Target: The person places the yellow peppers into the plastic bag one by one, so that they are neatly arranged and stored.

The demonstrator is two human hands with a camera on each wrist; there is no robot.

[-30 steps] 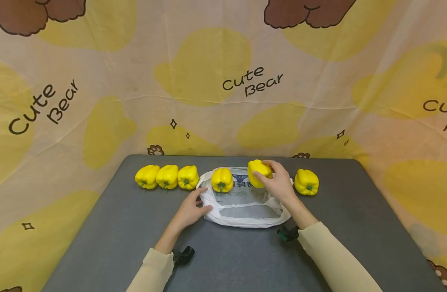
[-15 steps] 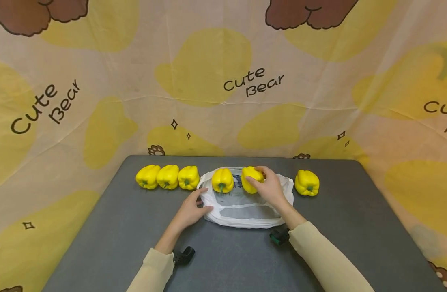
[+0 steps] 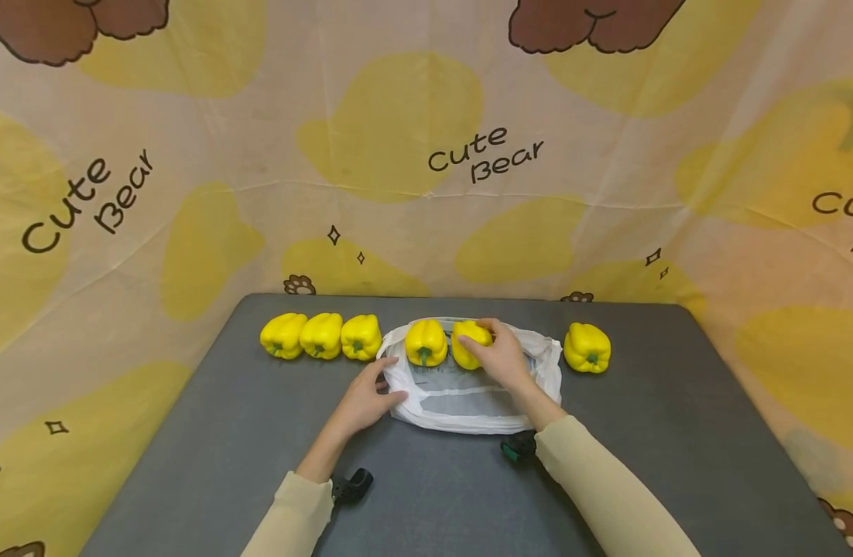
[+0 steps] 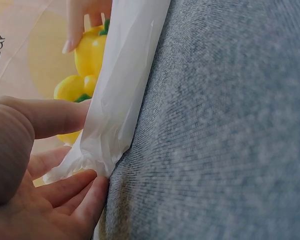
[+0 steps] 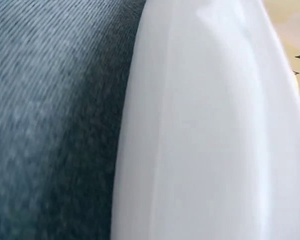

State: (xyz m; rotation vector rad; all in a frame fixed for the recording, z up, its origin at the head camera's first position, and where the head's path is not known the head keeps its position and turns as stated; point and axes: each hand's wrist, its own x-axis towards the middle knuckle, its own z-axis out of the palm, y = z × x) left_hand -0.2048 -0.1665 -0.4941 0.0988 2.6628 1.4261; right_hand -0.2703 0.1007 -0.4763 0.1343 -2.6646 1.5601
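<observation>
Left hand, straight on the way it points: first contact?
The white plastic bag: the left hand touches its left edge. Beyond that, probably the left yellow pepper at its opening, though depth is unclear.

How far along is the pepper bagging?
Done: one yellow pepper sits inside the white bag. In hand: the right hand grips a second pepper at the bag's opening. Probably remaining: three peppers left of the bag and a lone pepper to its right.

1. The right hand [image 3: 499,359] has carried its yellow pepper [image 3: 471,346] leftward and slightly lower in the head view.
2. Its gap to the other pepper in the bag [image 3: 461,425], the left one [image 3: 426,343], has narrowed.
3. The right sleeve [image 3: 608,480] has swung left.
</observation>
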